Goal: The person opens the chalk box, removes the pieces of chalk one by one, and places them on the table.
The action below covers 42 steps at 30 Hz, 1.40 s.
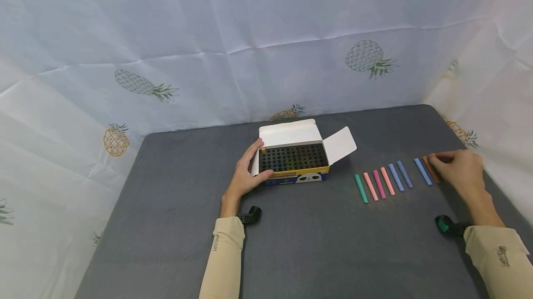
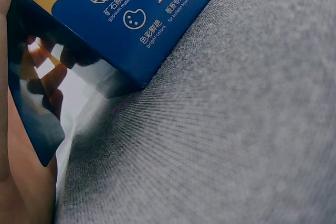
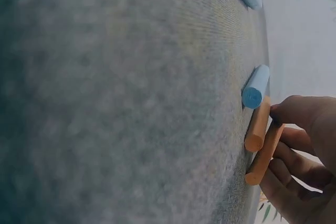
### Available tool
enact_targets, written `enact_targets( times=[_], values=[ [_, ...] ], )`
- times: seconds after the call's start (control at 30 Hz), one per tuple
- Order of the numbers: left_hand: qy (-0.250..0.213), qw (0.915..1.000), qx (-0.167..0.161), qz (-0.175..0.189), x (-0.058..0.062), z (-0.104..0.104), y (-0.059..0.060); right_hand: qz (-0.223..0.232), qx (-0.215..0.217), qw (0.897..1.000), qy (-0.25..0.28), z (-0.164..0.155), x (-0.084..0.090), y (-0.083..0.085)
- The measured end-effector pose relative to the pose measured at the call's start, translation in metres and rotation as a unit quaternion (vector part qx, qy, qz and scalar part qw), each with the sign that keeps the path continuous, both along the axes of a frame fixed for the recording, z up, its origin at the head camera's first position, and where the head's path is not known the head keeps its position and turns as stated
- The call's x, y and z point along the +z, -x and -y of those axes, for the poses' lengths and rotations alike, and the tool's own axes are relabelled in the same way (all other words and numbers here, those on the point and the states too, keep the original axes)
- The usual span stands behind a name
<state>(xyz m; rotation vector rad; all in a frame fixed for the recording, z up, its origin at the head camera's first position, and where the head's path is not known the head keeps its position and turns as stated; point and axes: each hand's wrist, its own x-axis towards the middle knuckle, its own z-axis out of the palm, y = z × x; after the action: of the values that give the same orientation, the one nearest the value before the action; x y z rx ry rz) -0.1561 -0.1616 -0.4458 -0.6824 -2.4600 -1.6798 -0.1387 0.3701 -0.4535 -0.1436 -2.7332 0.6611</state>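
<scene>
An open chalk box (image 1: 294, 159) with white flaps and a blue-and-yellow front stands mid-table. My left hand (image 1: 250, 169) grips its left end, thumb on the front and fingers over the top edge. Close up, the blue printed side of the box (image 2: 131, 19) fills the left wrist view. Right of the box lies a row of chalk sticks (image 1: 387, 181): green, pinks, then blues. At the row's right end my right hand (image 1: 435, 162) pinches an orange chalk (image 3: 265, 153), low against the mat. It lies beside a second orange chalk (image 3: 257, 124) and a blue chalk (image 3: 255, 86).
The grey mat (image 1: 316, 243) covers the table; its far edge meets a white pineapple-print cloth (image 1: 266, 58) that also walls both sides. Dark wrist-worn cameras sit at each cuff (image 1: 250, 215). Bare mat lies in front of the box and the chalk row.
</scene>
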Motion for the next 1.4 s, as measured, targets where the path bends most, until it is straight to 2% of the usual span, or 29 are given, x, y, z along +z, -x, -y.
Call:
enact_targets(
  times=[0.37,0.77,0.93,1.13,1.27,1.4],
  values=[
    [-0.003,1.0,0.0,0.001,0.001,-0.002,-0.001,0.053,-0.011,0.998,0.014,-0.005,-0.003,-0.001],
    [-0.004,1.0,-0.002,-0.003,0.0,-0.002,-0.001,0.038,-0.022,0.999,0.025,-0.004,-0.002,-0.004],
    [-0.007,1.0,-0.004,-0.005,0.0,-0.002,0.0,0.011,-0.032,0.999,0.042,0.001,0.002,-0.006],
    [-0.002,1.0,-0.002,-0.007,0.001,-0.002,-0.001,-0.05,-0.032,0.996,0.071,0.009,0.012,-0.002],
    [0.0,1.0,0.0,-0.003,0.001,-0.001,-0.001,-0.097,-0.028,0.99,0.098,0.022,0.02,0.001],
    [-0.001,1.0,0.003,0.004,0.001,0.0,-0.001,-0.118,-0.025,0.983,0.139,0.037,0.029,0.002]
  ],
)
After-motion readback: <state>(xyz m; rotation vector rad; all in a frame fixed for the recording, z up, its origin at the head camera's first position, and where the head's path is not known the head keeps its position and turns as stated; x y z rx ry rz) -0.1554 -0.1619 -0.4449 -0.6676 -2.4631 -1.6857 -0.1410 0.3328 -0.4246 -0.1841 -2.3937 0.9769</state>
